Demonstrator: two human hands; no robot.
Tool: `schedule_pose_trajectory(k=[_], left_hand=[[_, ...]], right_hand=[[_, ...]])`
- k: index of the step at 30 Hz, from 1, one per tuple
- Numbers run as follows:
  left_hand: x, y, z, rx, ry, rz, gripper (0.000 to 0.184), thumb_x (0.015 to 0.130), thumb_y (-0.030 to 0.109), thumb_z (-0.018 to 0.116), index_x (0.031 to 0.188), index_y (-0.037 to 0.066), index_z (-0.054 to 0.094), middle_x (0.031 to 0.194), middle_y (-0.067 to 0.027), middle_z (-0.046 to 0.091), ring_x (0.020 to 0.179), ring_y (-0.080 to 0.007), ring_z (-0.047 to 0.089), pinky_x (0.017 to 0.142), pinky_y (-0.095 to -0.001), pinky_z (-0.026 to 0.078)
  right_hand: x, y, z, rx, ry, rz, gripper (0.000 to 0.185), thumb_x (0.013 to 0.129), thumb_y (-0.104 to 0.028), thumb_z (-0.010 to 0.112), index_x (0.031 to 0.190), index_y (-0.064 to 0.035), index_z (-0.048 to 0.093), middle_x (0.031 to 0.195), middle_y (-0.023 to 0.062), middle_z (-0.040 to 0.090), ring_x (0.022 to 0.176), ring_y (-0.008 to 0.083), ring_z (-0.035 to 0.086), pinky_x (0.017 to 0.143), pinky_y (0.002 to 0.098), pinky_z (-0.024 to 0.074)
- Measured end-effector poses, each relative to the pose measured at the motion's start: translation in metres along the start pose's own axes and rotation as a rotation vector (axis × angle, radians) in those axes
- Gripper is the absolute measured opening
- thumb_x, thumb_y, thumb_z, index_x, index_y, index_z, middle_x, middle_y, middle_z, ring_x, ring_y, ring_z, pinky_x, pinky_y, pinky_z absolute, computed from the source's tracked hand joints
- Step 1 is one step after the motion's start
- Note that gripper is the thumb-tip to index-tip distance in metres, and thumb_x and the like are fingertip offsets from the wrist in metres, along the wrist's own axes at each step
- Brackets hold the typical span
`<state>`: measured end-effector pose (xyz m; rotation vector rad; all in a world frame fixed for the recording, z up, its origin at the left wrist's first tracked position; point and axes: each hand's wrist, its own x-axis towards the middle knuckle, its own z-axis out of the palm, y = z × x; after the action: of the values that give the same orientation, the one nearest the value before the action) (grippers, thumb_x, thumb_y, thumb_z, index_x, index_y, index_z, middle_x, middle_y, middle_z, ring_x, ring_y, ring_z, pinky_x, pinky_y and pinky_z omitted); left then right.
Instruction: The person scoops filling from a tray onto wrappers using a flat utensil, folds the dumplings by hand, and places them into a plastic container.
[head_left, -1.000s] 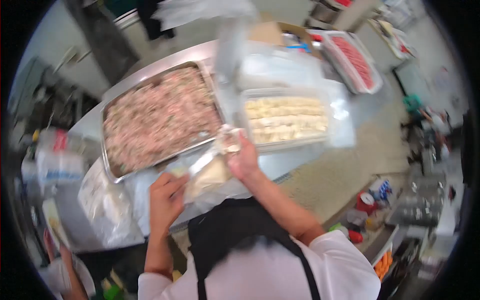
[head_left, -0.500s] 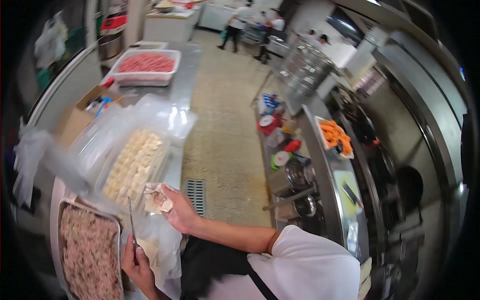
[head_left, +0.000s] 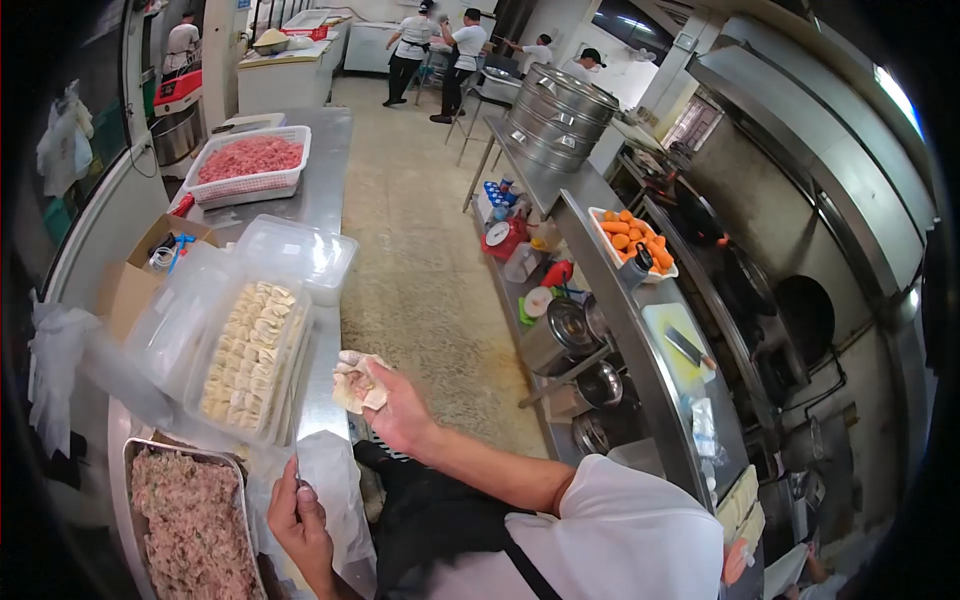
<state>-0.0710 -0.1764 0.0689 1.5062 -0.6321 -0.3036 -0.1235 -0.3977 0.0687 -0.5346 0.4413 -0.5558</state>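
Observation:
My right hand (head_left: pixel 398 410), palm up, has its fingers closed round a pale dumpling wrapper (head_left: pixel 350 397) with pinkish filling inside. It hangs past the table edge, right of a clear plastic tub (head_left: pixel 272 428) of folded dumplings (head_left: pixel 250 350) in rows. Lower left, my left hand (head_left: pixel 300 525) grips a thin metal spatula (head_left: pixel 296 462), seen nearly edge-on and pointing up. Beside that hand is a metal tray (head_left: pixel 128 480) full of minced filling (head_left: pixel 190 520). A clear plastic sheet (head_left: pixel 335 480) lies between my hands.
Clear lids (head_left: pixel 300 250), a cardboard box (head_left: pixel 125 285) and a white basket of pink mince (head_left: pixel 250 160) are farther along the table. Across the aisle, a steel counter holds stacked steamers (head_left: pixel 560 115), carrots (head_left: pixel 635 240) and a knife (head_left: pixel 688 345). Several people are in the background.
My view has turned and sharpened, showing more of the right-hand side. My right hand, with the wrapper, sits farther right of the tub. Both hands keep their holds.

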Motion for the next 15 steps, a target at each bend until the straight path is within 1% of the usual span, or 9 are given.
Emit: schedule_pose_trajectory(k=[2, 3, 5, 6, 8, 9, 12, 14, 15], left_hand=[[-0.008, -0.005, -0.008, 0.004, 0.028, -0.053, 0.034, 0.099, 0.01, 0.055, 0.129, -0.006, 0.061, 0.08, -0.001, 0.048, 0.056, -0.0048, 0.039, 0.046, -0.0225, 0.027], [-0.011, -0.008, -0.01, 0.007, 0.031, -0.052, 0.034, 0.099, 0.01, 0.055, 0.129, -0.006, 0.061, 0.08, -0.001, 0.048, 0.056, -0.0048, 0.039, 0.046, -0.0225, 0.027], [-0.015, -0.015, -0.015, 0.047, 0.067, -0.063, 0.034, 0.1, 0.011, 0.054, 0.128, -0.007, 0.06, 0.081, -0.0013, 0.049, 0.055, -0.0047, 0.039, 0.046, -0.0226, 0.027], [-0.016, -0.018, -0.016, 0.05, 0.069, -0.062, 0.034, 0.1, 0.011, 0.054, 0.128, -0.007, 0.06, 0.081, -0.0013, 0.049, 0.055, -0.0047, 0.039, 0.046, -0.0226, 0.027], [-0.017, -0.023, -0.016, 0.04, 0.075, -0.028, 0.036, 0.102, 0.012, 0.053, 0.133, -0.006, 0.057, 0.074, 0.0031, 0.047, 0.051, -0.0017, 0.035, 0.043, -0.0207, 0.024], [-0.017, -0.025, -0.016, 0.044, 0.075, -0.028, 0.036, 0.102, 0.012, 0.053, 0.133, -0.006, 0.057, 0.074, 0.0031, 0.047, 0.051, -0.0017, 0.035, 0.043, -0.0207, 0.024], [-0.017, -0.031, -0.019, 0.04, 0.083, -0.022, 0.036, 0.102, 0.011, 0.052, 0.134, -0.005, 0.057, 0.074, 0.0024, 0.047, 0.05, -0.0017, 0.036, 0.042, -0.0198, 0.025], [-0.017, -0.039, -0.022, 0.011, 0.098, -0.042, 0.036, 0.103, 0.01, 0.05, 0.136, -0.004, 0.055, 0.075, 0.0013, 0.048, 0.05, -0.0019, 0.037, 0.041, -0.0191, 0.028], [-0.017, -0.041, -0.024, 0.012, 0.099, -0.043, 0.036, 0.103, 0.01, 0.05, 0.136, -0.004, 0.055, 0.075, 0.0013, 0.048, 0.05, -0.0019, 0.037, 0.041, -0.0191, 0.028]], right_hand=[[0.007, 0.012, -0.003, -0.004, -0.069, 0.049, 0.038, 0.104, -0.028, 0.049, 0.13, -0.0002, 0.056, 0.122, 0.0107, 0.065, 0.115, 0.0228, 0.062, 0.105, 0.0388, 0.0464], [0.009, 0.018, -0.001, -0.003, -0.073, 0.051, 0.038, 0.104, -0.028, 0.049, 0.13, -0.0002, 0.056, 0.122, 0.0107, 0.065, 0.115, 0.0228, 0.062, 0.105, 0.0388, 0.0464], [0.013, 0.027, 0.002, 0.021, -0.023, 0.148, 0.037, 0.103, -0.027, 0.051, 0.13, -0.0021, 0.057, 0.123, 0.0096, 0.065, 0.116, 0.0218, 0.062, 0.104, 0.0377, 0.0466], [0.012, 0.027, 0.007, 0.023, -0.025, 0.15, 0.037, 0.103, -0.027, 0.051, 0.13, -0.0021, 0.057, 0.123, 0.0096, 0.065, 0.116, 0.0218, 0.062, 0.104, 0.0377, 0.0466], [0.008, 0.028, 0.017, 0.004, -0.035, 0.183, 0.037, 0.102, -0.027, 0.053, 0.131, -0.003, 0.057, 0.124, 0.0094, 0.064, 0.117, 0.0213, 0.061, 0.104, 0.0375, 0.0466], [0.008, 0.027, 0.017, 0.007, -0.036, 0.185, 0.037, 0.102, -0.027, 0.053, 0.131, -0.003, 0.057, 0.124, 0.0094, 0.064, 0.117, 0.0213, 0.061, 0.104, 0.0375, 0.0466], [0.007, 0.022, 0.022, 0.006, -0.1, 0.202, 0.038, 0.102, -0.024, 0.052, 0.134, -0.003, 0.055, 0.126, 0.0102, 0.064, 0.119, 0.0216, 0.061, 0.106, 0.0383, 0.0453], [0.004, 0.012, 0.028, 0.118, -0.3, 0.199, 0.04, 0.103, -0.022, 0.051, 0.138, -0.0029, 0.051, 0.129, 0.0117, 0.062, 0.122, 0.0231, 0.059, 0.109, 0.0395, 0.0438], [0.008, 0.014, 0.023, 0.119, -0.301, 0.201, 0.04, 0.103, -0.022, 0.051, 0.138, -0.0029, 0.051, 0.129, 0.0117, 0.062, 0.122, 0.0231, 0.059, 0.109, 0.0395, 0.0438]])
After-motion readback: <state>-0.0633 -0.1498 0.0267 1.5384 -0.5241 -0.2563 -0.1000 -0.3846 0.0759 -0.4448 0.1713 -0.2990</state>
